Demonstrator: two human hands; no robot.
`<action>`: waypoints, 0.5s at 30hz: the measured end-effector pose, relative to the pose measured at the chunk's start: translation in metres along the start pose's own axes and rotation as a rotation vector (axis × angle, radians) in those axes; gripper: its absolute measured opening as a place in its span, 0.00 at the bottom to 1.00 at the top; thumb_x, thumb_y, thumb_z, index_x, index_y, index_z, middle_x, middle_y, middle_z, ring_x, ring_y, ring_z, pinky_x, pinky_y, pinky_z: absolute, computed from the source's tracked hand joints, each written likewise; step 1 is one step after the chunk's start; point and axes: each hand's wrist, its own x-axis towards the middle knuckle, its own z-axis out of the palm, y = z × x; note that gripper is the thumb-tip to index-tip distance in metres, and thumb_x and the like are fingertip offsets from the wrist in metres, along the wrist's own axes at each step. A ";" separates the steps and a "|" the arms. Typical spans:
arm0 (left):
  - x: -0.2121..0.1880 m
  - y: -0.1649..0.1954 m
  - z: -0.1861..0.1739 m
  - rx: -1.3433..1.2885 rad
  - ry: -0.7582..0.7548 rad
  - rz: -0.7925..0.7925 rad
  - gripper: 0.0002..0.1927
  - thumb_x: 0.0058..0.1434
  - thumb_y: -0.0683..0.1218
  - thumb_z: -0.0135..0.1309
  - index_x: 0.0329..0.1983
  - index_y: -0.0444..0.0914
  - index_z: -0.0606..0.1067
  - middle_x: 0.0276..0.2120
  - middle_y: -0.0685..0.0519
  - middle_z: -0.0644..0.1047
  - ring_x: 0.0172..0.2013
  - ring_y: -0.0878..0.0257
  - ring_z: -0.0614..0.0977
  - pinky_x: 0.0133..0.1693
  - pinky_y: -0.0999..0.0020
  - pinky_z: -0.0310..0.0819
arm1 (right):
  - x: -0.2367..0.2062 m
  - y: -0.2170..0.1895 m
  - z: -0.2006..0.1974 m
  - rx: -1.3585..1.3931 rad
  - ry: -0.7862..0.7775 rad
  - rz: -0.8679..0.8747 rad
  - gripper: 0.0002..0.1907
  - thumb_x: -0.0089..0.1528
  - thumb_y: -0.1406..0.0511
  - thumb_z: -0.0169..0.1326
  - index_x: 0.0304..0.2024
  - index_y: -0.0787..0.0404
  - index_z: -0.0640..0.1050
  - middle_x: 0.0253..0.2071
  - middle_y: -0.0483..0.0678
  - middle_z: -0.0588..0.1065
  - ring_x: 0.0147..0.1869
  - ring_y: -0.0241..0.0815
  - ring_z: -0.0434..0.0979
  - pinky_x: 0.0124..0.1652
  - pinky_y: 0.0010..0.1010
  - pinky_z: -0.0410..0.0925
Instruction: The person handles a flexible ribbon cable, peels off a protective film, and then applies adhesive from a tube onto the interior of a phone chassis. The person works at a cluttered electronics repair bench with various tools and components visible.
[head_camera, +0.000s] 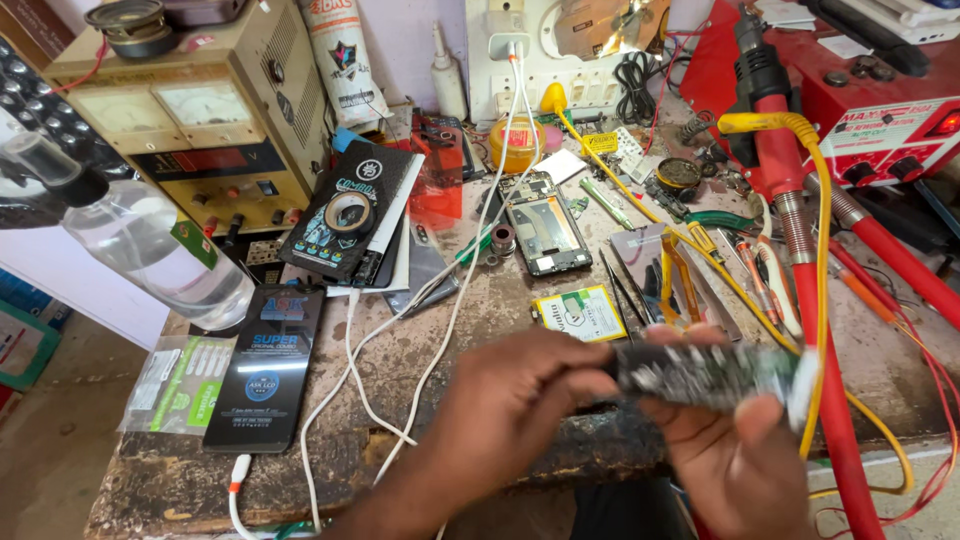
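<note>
- Two bare hands meet low in the view, over the near edge of a worn, stained workbench (520, 300) whose top is rough and dark with grime.
- The left hand (505, 405) is curled almost closed, its fingertips pinched on the left end of a narrow circuit board (700, 375); blur hides exactly how they meet it.
- The right hand (735, 455) cups the same board from below, fingers bent round its underside and thumb near its top edge, so the hand is partly closed on it.
- The circuit board is a long, thin strip, dark and studded with small pale parts, held level between the hands just above the bench edge; it is smeared by motion.
- Beyond it lies an opened phone (545, 225), a flat rectangle with its inner frame showing, near the middle of the bench.
- A flat yellow-labelled battery (580, 312) lies just beyond the left hand.
- White cables (400, 330) trail in loose curves across the wood.
- A glossy black flat box (265, 370) lies at the left, beside clear plastic packets (170, 385).
- A clear plastic bottle (140, 240) juts in at the left.
- A boxy beige metal power supply (190, 110) with two dial meters stands at the back left.
- A red hot-air handle (775, 130) with a coiled metal spring sits at the right, crossed by a yellow cable (815, 230).
</note>
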 end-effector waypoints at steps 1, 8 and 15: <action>-0.004 0.002 0.005 0.027 -0.011 0.020 0.10 0.67 0.39 0.60 0.50 0.35 0.76 0.42 0.46 0.83 0.42 0.55 0.87 0.43 0.64 0.83 | -0.005 0.004 0.000 -0.006 -0.086 -0.022 0.31 0.64 0.52 0.57 0.59 0.69 0.70 0.56 0.62 0.76 0.57 0.50 0.82 0.51 0.41 0.77; -0.017 -0.007 0.026 0.295 0.024 -0.045 0.10 0.75 0.49 0.54 0.44 0.37 0.74 0.33 0.46 0.78 0.36 0.48 0.82 0.36 0.54 0.75 | -0.014 0.025 0.001 -0.072 -0.028 -0.023 0.32 0.68 0.55 0.59 0.64 0.73 0.71 0.58 0.66 0.75 0.45 0.54 0.79 0.41 0.43 0.75; 0.004 0.004 0.010 0.115 -0.148 -0.678 0.27 0.76 0.56 0.46 0.29 0.33 0.80 0.19 0.48 0.80 0.21 0.65 0.82 0.28 0.65 0.74 | -0.006 0.018 -0.003 -0.213 -0.148 -0.066 0.30 0.68 0.56 0.58 0.62 0.74 0.71 0.54 0.59 0.74 0.47 0.50 0.79 0.44 0.41 0.74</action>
